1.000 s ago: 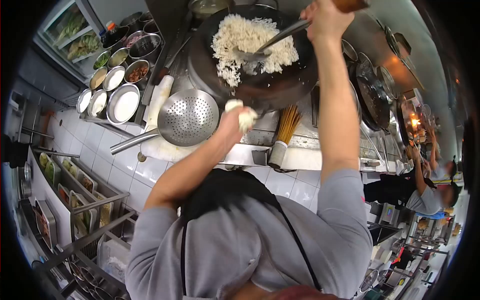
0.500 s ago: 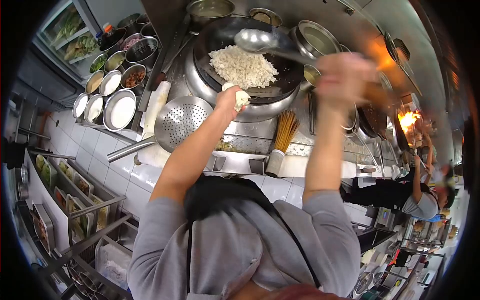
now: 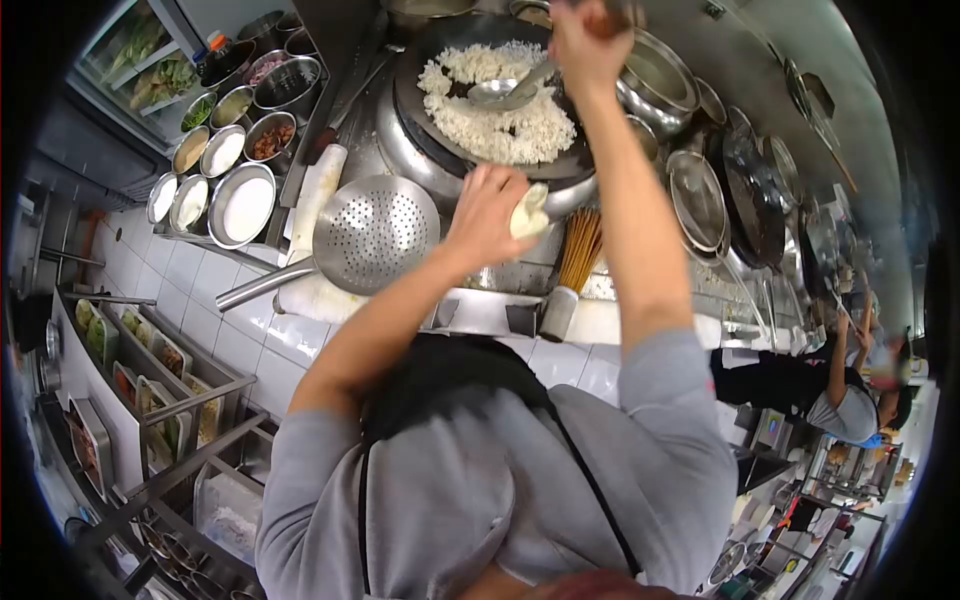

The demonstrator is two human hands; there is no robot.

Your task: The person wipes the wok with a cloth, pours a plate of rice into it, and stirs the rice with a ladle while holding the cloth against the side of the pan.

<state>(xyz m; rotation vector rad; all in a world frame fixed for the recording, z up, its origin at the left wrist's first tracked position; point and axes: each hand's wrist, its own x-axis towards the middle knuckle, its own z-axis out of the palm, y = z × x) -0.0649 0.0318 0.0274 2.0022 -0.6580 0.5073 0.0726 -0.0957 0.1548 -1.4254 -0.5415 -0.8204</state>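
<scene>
A dark wok (image 3: 409, 103) sits on the metal-ringed burner, with white rice (image 3: 512, 136) spread inside it. At the wok's near edge, my left hand (image 3: 487, 214) is closed around a cream folded cloth (image 3: 530, 212); any wok handle under it is hidden. My right hand (image 3: 592, 52), at the wok's far right, grips the handle of a metal ladle (image 3: 497, 93). The ladle's bowl rests among the rice, in a dark gap near the middle.
Left of the wok lie a perforated strainer (image 3: 372, 232) and metal bowls of ingredients, including a bowl of white powder (image 3: 248, 210). A bamboo brush (image 3: 578, 255) stands at the counter's front. More pans and a round sieve (image 3: 697, 203) are at right, beyond them a co-worker (image 3: 850, 410).
My right hand has moved forward and left, lowering the ladle into the rice. The rice has spread from one heap into a wider ring. The flame at the far right no longer shows.
</scene>
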